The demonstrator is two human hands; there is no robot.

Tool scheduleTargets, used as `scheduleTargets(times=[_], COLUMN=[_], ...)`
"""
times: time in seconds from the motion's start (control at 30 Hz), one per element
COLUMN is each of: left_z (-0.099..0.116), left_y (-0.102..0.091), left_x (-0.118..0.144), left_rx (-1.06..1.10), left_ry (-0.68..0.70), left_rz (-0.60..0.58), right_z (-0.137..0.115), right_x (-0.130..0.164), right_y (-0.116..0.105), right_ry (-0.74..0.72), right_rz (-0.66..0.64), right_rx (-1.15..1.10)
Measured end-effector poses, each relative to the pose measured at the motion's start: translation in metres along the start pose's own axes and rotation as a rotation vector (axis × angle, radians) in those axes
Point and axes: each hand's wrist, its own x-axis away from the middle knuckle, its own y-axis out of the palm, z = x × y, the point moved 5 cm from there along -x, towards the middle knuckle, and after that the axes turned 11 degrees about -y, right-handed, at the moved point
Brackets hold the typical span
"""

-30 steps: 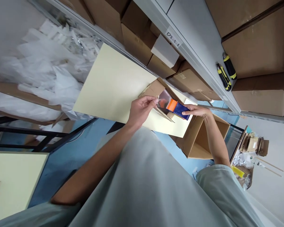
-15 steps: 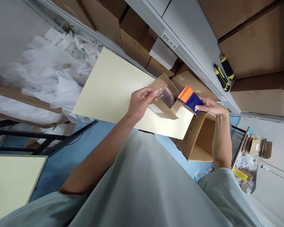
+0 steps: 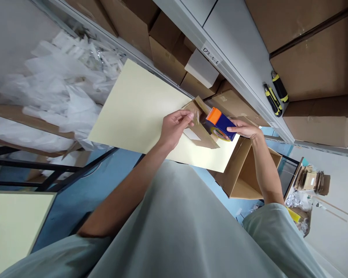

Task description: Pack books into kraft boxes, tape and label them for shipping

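Observation:
A small cardboard box (image 3: 204,137) with a white label on its side sits on the pale yellow tabletop (image 3: 139,104). My right hand (image 3: 245,128) grips a blue tape dispenser (image 3: 224,126) with an orange end, held over the box's right part. The tape roll shows on the dispenser's lower side. At the box's left end, my left hand (image 3: 176,125) is closed, thumb and forefinger pinched by the flap. Whatever lies between those fingertips is too small to make out. A shiny clear strip shows on the cardboard right beside them.
An open carton (image 3: 243,173) stands below the table's right end. Behind the table runs a grey shelf (image 3: 234,58) with brown boxes and two yellow-black utility knives (image 3: 272,101). White plastic wrapping (image 3: 63,92) is piled at left.
My right hand has brought the tape dispenser left and over the box, and turned it so the roll shows. The flap leans lower over the opening. My left hand has barely moved.

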Motion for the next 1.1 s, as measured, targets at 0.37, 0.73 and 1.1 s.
scheduleTargets(times=[0.37,0.73,1.1], left_z=[0.002,0.009,0.011], left_y=[-0.006,0.003,-0.011], left_x=[-0.016,-0.021,-0.001], left_rx=[-0.027,0.005,-0.106], left_ry=[-0.006,0.034,0.054], left_rz=[0.013,0.080,0.131], right_z=[-0.043,-0.023,-0.029], right_x=[0.030,0.000,0.002], right_y=[-0.027,-0.035,-0.014], right_ry=[-0.037,-0.048,-0.086], right_rz=[0.171,0.239,0.253], right_rx=[0.085,-0.022,0.030])
